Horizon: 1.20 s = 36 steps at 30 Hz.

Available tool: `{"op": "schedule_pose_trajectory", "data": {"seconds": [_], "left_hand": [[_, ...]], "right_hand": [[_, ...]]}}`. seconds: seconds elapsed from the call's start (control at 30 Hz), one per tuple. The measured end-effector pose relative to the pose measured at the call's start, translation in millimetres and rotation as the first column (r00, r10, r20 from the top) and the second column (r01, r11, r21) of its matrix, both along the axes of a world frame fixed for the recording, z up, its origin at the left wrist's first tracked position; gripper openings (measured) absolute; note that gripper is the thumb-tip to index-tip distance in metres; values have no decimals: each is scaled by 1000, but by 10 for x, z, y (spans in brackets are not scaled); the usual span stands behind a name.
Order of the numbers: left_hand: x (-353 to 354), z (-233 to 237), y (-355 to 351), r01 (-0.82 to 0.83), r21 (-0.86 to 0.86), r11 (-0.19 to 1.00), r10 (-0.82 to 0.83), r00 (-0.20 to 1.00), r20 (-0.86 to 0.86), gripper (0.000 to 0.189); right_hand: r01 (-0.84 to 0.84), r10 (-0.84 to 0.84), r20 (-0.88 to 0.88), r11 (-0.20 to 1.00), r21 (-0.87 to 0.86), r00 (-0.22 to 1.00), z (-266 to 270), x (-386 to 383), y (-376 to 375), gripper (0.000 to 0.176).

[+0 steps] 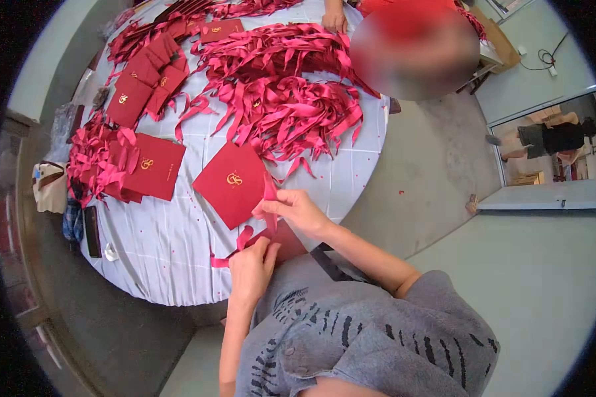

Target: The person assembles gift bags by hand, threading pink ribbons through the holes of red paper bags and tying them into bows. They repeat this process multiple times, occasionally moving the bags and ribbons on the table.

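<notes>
My right hand (291,208) is closed on a pink-red ribbon (269,188) near the table's front edge. Lower and to the left, my left hand (250,264) pinches the ribbon beside a red card (290,243), which is partly hidden by my hands and lies close to my body. A red square folder (230,184) with gold lettering lies flat on the table just beyond my hands. Loops of ribbon stick out left of my left hand.
Ribbon piles (298,112) cover the back of the round table (159,258). Red folders (155,165) lie at left, near a black phone (93,231). A co-worker's hand (334,21) rests at the far edge. Another person (553,137) shows beyond the doorway.
</notes>
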<state>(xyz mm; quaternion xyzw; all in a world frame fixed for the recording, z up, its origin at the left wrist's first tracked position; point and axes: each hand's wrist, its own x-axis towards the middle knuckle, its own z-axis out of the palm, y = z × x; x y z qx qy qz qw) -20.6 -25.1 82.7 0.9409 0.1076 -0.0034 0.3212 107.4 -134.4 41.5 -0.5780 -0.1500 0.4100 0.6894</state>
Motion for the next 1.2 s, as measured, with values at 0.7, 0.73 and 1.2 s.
{"op": "schedule_pose_trajectory", "data": {"seconds": [0.7,0.73,1.2], "left_hand": [[-135,-12,-111,-11,107,994,5,998,58,24],[-135,-36,-113,-34,86,996,27,996,80,24],[-509,38,154,-340,-229,912,408,804,433,11]], "right_hand": [[268,-275,17,950,161,961,198,-213,41,32],[233,-231,-32,952,199,972,159,-190,24,33],[-4,34,245,993,-122,969,-20,-293,-41,26]]}}
